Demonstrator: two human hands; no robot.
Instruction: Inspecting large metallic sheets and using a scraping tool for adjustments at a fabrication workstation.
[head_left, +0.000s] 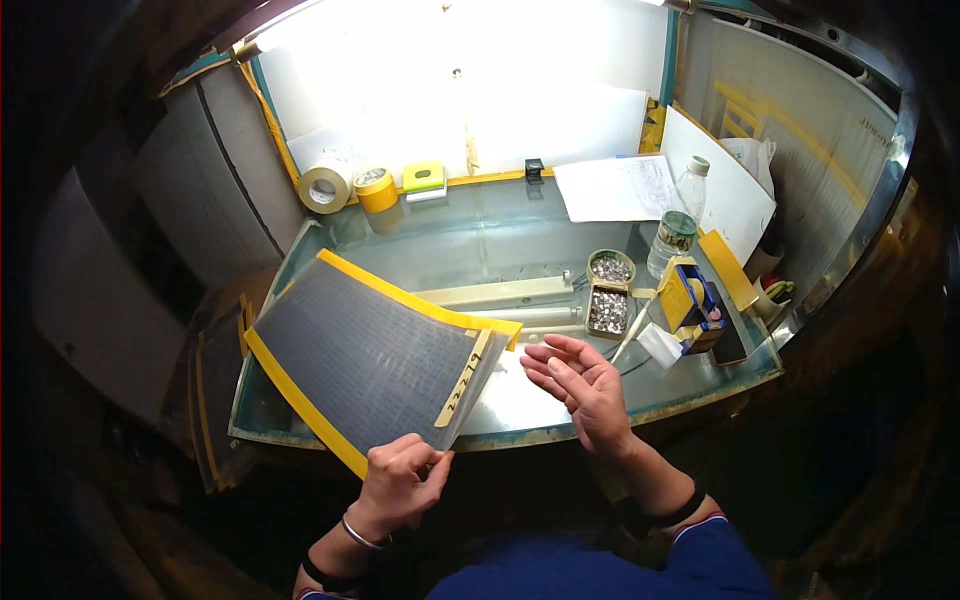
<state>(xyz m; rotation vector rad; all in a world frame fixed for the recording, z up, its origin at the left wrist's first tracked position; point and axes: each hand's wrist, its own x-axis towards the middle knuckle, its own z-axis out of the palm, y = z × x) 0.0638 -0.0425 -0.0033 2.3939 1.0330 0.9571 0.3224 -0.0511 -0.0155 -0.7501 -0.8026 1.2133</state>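
Observation:
A dark grey, see-through film sheet (370, 340) with yellow tape along two long edges tilts over the left part of the glass-topped table. A pale strip (463, 385) with handwriting is stuck near its right end. My left hand (402, 480) pinches the sheet's near right corner between thumb and fingers. Beyond the far right corner of the sheet, my right hand (585, 390) is raised with fingers spread and nothing in it. It appears apart from the sheet.
The glass table (480, 235) has tape rolls (376, 189), papers (612, 190), a plastic bottle (677, 225), two small containers of metal bits (608, 310) and a tape dispenser (688, 305). White panels stand behind; more taped sheets (215, 400) lean at left.

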